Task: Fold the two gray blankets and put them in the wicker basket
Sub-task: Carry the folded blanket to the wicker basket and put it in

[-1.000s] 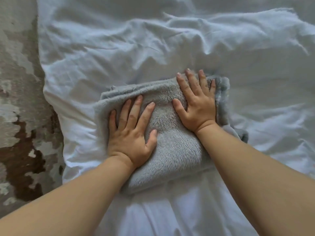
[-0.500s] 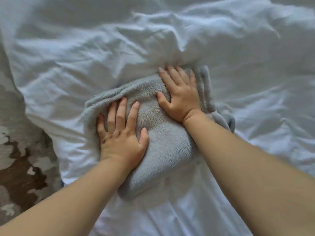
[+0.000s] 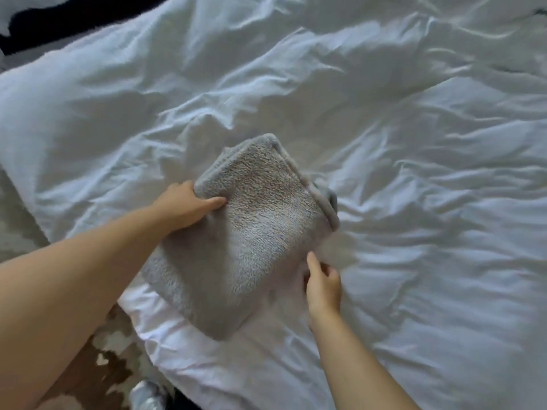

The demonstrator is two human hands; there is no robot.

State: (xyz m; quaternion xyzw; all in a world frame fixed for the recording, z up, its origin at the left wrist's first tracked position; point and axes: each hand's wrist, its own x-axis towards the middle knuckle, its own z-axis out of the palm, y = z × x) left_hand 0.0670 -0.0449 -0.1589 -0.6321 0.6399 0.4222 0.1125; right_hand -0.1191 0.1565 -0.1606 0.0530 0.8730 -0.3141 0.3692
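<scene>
On the white duvet near the bed's edge lies the folded gray blanket, left hand gripping its left side and right hand loose-fingered at its right edge, probably to scoop it up for the wicker basket, which is out of view.

Single view, from camera on my head. Looks forward and steeply down over my forearms onto white duvet. Close range: folded gray blanket sits mid-frame, my left hand gripping its left edge, my right hand lower right. Wide lens bends edges. Patterned floor shows bottom left.
</scene>
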